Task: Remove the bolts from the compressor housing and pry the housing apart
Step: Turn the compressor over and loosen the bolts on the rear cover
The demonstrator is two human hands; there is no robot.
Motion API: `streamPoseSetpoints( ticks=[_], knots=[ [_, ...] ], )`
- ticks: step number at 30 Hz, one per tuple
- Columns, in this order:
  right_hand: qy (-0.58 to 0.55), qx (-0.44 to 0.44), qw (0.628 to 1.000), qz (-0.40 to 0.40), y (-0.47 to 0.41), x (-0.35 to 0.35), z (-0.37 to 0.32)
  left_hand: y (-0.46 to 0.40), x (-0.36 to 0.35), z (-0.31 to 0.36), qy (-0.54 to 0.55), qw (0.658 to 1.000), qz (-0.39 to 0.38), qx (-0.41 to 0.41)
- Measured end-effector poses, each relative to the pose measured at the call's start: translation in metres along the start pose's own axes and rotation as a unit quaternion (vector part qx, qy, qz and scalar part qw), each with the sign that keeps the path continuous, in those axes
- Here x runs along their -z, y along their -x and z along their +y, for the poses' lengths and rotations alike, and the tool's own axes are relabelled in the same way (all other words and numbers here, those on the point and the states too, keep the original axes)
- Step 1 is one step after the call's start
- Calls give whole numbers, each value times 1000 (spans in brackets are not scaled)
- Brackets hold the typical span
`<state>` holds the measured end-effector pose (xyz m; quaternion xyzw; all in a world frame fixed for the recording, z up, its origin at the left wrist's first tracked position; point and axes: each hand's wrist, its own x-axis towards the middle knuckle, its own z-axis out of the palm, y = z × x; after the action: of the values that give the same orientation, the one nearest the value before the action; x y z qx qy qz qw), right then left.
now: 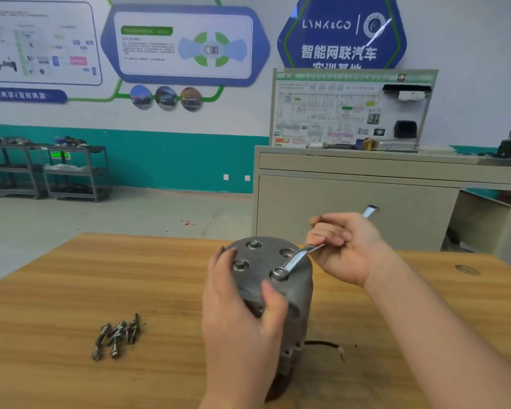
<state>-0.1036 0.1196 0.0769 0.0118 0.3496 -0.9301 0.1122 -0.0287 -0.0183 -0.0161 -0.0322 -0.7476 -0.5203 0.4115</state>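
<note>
Sitting left of the housing (273, 278): loose bolts (117, 335) piled on the table (56, 290). Left hand (239, 314) wrapped round the upright housing. Right hand (342, 246) gripping a wrench (298, 259), ring end seated on a top bolt (278, 273).

Even, bright indoor light fills the room, with soft, faint shadows on the wooden surface (71, 278) beneath the grip of both hands. A streak of glare crosses the blue sign (341, 33) high above the grip. The whole picture is slightly soft; the wall posters' fine print is unreadable. Straight lines bow toward the edges, showing wide-angle distortion.
</note>
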Motion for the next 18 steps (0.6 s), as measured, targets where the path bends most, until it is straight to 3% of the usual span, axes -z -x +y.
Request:
streamPoseSetpoints(
  ticks=[4,6,7,9,10,12,15,18],
  knots=[
    [167,-57,983,58,-24,-26,1,-7,14,-10,20,999,-50,5],
    [346,-46,932,99,-33,-38,2,-11,22,-18,19,996,-88,0],
    [464,-21,877,122,-35,-43,3,-10,26,-24,21,994,-106,0],
    [674,55,719,160,-41,-53,8,-9,34,-36,16,990,-137,12],
    [743,92,641,169,-44,-58,11,-8,36,-40,21,987,-154,30],
    [823,123,531,162,-50,-71,20,-5,36,-45,68,978,-187,71],
    [882,125,443,99,-57,-93,43,-8,33,-48,110,963,-231,79],
    [910,194,363,-47,-36,-107,78,-20,30,-45,133,945,-291,73]
  ],
)
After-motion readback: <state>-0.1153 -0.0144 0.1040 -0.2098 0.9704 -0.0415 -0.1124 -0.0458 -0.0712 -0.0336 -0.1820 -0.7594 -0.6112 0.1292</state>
